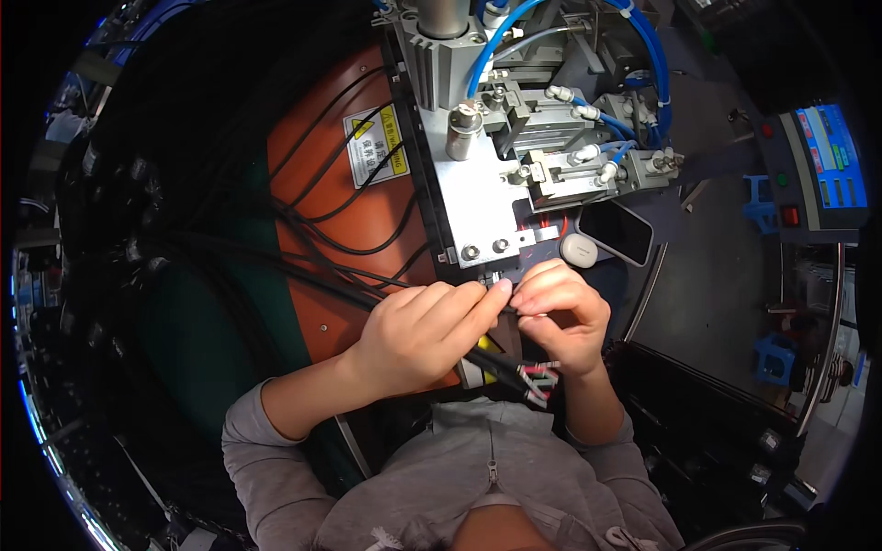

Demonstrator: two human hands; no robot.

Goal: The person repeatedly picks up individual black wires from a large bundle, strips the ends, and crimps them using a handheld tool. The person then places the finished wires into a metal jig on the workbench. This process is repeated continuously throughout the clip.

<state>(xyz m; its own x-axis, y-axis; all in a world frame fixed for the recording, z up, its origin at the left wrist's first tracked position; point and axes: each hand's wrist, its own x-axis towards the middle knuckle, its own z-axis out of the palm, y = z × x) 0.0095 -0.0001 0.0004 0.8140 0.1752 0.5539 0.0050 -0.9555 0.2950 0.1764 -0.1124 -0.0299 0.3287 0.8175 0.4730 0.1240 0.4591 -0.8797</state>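
Observation:
My left hand [427, 326] is closed, thumb and fingers together, around a black cable [390, 283] that comes in from the left. Close beside it, my right hand [565, 312] makes a pinch. A thin pale piece shows at its fingertips, too small to name. Just beyond the left fingertips is a small silver metal part [494, 277], at the near edge of the machine's metal plate [478, 207]. Below the hands, more black cables end in stripped red, white and green wires [540, 381]. The left fingers hide most of what they grip.
Pneumatic cylinders [570, 179] with blue air hoses [663, 73] stand on the machine. A phone [617, 231] and a round white case [579, 250] lie right of it. Black cables cross the orange surface [317, 234] at left. A lit control screen [831, 161] stands far right, near blue stools [774, 358].

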